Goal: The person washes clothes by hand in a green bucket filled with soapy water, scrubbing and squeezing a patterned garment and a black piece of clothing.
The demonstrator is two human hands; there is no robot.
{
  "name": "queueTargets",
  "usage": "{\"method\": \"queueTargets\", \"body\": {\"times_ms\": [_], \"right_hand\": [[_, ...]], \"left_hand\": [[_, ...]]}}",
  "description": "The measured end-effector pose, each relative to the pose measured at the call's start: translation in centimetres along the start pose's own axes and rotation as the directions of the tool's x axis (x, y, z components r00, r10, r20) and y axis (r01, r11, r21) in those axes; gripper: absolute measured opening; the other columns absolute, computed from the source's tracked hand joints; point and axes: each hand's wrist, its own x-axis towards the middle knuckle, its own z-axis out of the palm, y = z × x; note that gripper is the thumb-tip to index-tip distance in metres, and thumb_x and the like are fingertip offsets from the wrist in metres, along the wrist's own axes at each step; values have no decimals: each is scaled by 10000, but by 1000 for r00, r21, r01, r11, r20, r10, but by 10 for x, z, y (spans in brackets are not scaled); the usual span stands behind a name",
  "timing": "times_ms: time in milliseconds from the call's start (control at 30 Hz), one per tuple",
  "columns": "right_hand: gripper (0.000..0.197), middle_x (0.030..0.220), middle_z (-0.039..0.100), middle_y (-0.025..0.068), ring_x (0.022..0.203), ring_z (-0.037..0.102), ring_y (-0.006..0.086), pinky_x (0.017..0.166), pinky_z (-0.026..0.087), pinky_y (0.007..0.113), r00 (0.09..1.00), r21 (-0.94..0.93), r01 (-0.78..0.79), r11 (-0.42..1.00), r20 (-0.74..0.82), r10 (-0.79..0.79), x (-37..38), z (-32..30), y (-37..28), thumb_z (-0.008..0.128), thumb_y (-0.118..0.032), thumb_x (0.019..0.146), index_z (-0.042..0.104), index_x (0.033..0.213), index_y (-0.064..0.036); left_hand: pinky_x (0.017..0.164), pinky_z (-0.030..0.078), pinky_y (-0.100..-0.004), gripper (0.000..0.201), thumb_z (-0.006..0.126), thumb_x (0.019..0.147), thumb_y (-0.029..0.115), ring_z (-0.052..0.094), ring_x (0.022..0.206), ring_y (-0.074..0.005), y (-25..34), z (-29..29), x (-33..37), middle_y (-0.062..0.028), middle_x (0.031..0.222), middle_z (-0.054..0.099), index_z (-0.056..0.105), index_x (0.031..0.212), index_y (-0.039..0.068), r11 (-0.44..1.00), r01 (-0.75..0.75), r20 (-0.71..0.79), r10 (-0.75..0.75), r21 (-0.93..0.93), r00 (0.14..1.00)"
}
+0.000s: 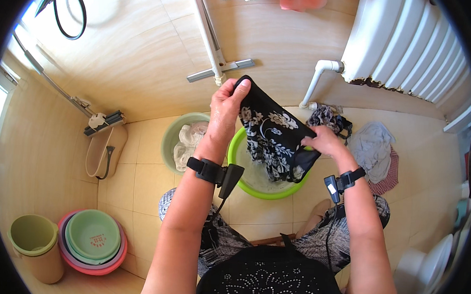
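Your left hand pinches one corner of a black floral cloth, your right hand its opposite edge — the fabric hanging over a lime-green basin of water. Left stands a pale-green basin of white laundry — right, a grey garment on tiles.

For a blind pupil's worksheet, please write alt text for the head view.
The left hand and right hand hold a black floral cloth over a bright green basin of water. Left of it, a paler basin holds white laundry.
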Motion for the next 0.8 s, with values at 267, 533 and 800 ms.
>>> {"method": "queueTargets", "body": {"times_ms": [267,533,800], "right_hand": [[113,828,589,-46,777,522,50,733,424,216,973,686,227,691,-184,-137,-14,-41,4,678,-132,842,603,901,-71],[115,837,589,-53,771,561,47,701,456,202,967,879,252,404,-245,-69,-28,-48,-18,661,-169,871,605,929,-87],[231,666,608,37,682,563,100,632,452,297,988,-41,78,996,137,-72,-36,-28,-13,724,-226,753,651,854,-32]], "left_hand": [[778,509,-276,288,647,864,89,620,866,-136,-10,-55,17,-33,938,644,591,1140,32,958,0,-230,-70,-288,971],[801,520,-302,659,511,799,-107,611,894,-191,-17,-53,12,-82,965,607,331,1413,48,977,6,-186,-47,-212,982],[824,494,-298,658,496,800,-68,600,892,-163,-6,-40,7,-50,954,598,359,1422,97,969,50,-82,-72,-244,994]]}}
